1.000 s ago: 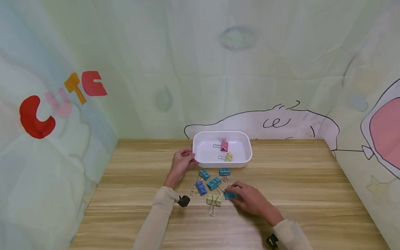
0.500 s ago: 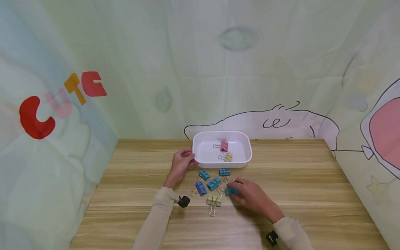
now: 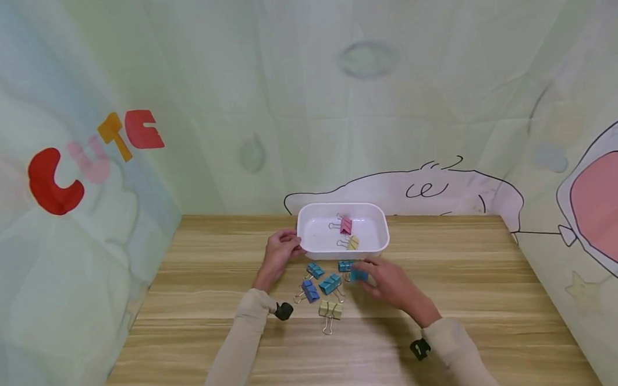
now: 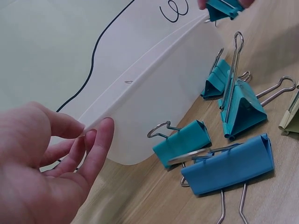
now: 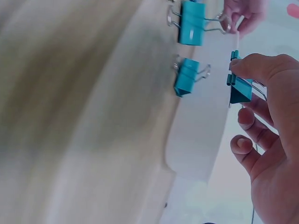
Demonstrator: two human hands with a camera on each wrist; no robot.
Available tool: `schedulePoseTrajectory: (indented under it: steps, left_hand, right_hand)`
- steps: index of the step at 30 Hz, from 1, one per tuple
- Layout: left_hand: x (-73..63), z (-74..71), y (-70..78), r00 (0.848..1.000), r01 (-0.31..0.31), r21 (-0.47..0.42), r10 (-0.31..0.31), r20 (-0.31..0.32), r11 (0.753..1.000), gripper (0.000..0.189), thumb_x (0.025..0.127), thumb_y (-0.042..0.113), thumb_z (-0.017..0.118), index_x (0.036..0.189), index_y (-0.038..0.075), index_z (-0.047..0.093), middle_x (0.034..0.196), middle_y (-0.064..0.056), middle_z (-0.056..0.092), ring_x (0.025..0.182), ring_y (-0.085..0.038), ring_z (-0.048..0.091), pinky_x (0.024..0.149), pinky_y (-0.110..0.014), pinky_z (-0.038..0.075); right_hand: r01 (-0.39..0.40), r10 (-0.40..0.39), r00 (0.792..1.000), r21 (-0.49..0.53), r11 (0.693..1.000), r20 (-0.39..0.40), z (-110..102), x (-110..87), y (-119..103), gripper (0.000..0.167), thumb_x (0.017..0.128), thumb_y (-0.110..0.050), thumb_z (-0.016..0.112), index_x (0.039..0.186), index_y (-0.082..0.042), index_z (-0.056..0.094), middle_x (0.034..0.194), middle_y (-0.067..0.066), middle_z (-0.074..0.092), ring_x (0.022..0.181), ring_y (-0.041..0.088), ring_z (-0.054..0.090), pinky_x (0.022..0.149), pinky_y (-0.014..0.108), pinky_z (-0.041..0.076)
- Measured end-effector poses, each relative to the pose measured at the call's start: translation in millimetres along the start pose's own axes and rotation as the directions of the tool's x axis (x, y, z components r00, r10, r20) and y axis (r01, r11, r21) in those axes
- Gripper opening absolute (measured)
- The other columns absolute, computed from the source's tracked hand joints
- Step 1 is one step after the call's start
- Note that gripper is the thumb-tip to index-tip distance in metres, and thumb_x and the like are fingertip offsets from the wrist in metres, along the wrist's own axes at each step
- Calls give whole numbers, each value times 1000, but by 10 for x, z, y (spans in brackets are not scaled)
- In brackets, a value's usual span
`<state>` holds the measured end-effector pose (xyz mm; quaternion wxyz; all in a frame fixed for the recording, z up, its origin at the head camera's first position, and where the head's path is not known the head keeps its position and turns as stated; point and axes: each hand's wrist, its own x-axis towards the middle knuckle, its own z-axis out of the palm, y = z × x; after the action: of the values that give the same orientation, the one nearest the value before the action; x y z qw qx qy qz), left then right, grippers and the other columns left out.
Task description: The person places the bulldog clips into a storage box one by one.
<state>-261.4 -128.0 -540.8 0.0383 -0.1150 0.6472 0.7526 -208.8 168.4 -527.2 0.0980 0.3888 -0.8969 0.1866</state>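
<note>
My left hand point(image 3: 279, 255) pinches the left front rim of a white plastic tray point(image 3: 317, 234) between thumb and fingers, as the left wrist view shows closely. A teal binder clip point(image 5: 241, 88) is pinched between the thumb and fingers of my right hand point(image 3: 392, 285), raised off the table near the tray's front side. Inside the tray lie a pink binder clip point(image 3: 346, 224) and a yellow binder clip point(image 3: 353, 242). Before it on the table are several teal clips point(image 3: 330, 284), a blue clip point(image 3: 311, 291) and a pale yellow clip point(image 3: 331, 309).
The wooden table point(image 3: 221, 270) meets a printed cloth backdrop point(image 3: 227, 154) behind the tray and along both sides. A black wrist-worn piece point(image 3: 284, 311) sits by the left cuff, another point(image 3: 419, 348) by the right.
My right hand has lifted the teal binder clip from the table and carried it away from me toward the tray. My left hand and the tray stay put.
</note>
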Motion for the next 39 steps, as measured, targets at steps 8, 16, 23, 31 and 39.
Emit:
schedulePoseTrajectory:
  steps: [8,16,23,31,39]
  left_hand:
    - [0,-9,14,1000,10,0,-10,5,1000,37,102,-3,61,136,-14,52,112,-19,56,92,-31,69,93,-42,63]
    - [-10,-5,21,1000,6,-7,-6,11,1000,38,102,-3,60,136,-15,50,112,-20,55,91,-30,68,98,-47,60]
    - [-15,4,30,1000,12,9,-11,-1,1000,36,102,-3,61,135,-14,52,111,-19,56,86,-26,69,96,-47,61]
    - [-4,1,33,1000,13,10,-13,-3,1000,37,101,-4,61,135,-14,52,109,-18,56,94,-36,69,94,-45,62]
    - [4,-5,12,1000,19,20,-19,1,1000,36,102,-2,61,136,-12,53,110,-18,57,97,-36,69,96,-45,62]
  right_hand:
    - [3,-3,1000,-34,999,-5,-164,230,25,37,88,-17,85,123,-13,75,110,6,72,89,18,67,74,36,66]
    - [6,-6,1000,-58,998,8,-358,480,62,38,90,-19,84,126,-11,74,114,10,72,95,23,69,80,42,66]
    - [3,-2,1000,-59,998,13,-504,667,95,41,91,-17,82,131,-11,72,114,12,71,92,24,68,79,40,65]
    - [-3,4,1000,-58,998,31,-596,800,93,44,94,-20,80,135,-9,69,119,13,70,97,25,68,83,39,65]
    - [-32,33,999,-29,999,34,-640,909,97,49,95,-23,78,140,-9,65,126,14,66,105,29,67,91,45,63]
